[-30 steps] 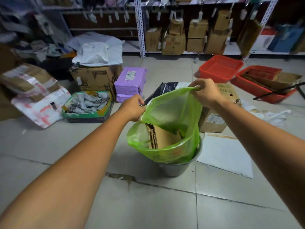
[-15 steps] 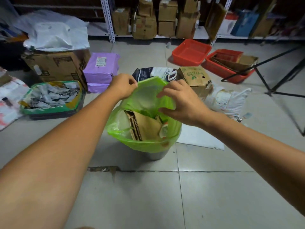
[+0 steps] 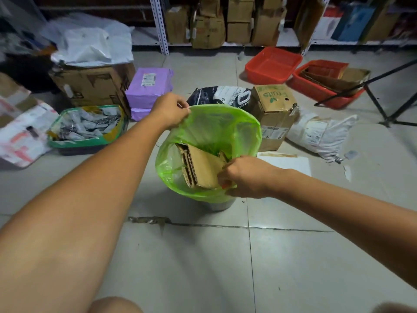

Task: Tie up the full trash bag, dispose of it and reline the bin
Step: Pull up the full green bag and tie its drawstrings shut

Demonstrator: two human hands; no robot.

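Right now both hands are on the bag rim, so this looks like the gather-the-mouth step, before any knot. Left hand (image 3: pixel 172 111) pinches the far-left edge of the green trash bag (image 3: pixel 225 123) between thumb and fingers, holding that side raised. Right hand (image 3: pixel 242 177) is clenched on the near edge, knuckles toward the camera; exactly how much plastic it has is hidden under the fist.

Bag sits in the bin (image 3: pixel 220 205), mouth wide open between the two grips. Only a sliver of grey bin shows below the right hand. Folded cardboard (image 3: pixel 203 168) stands on edge just inboard of the right grip, touching or nearly touching the fingers.

My read: tie not started, disposal and relining untouched.

Next move calls for bringing the two grips together over the cardboard, then freeing the far-right rim, which neither hand holds. Risk: cardboard corners look stiff and may snag or puncture thin plastic when cinching.
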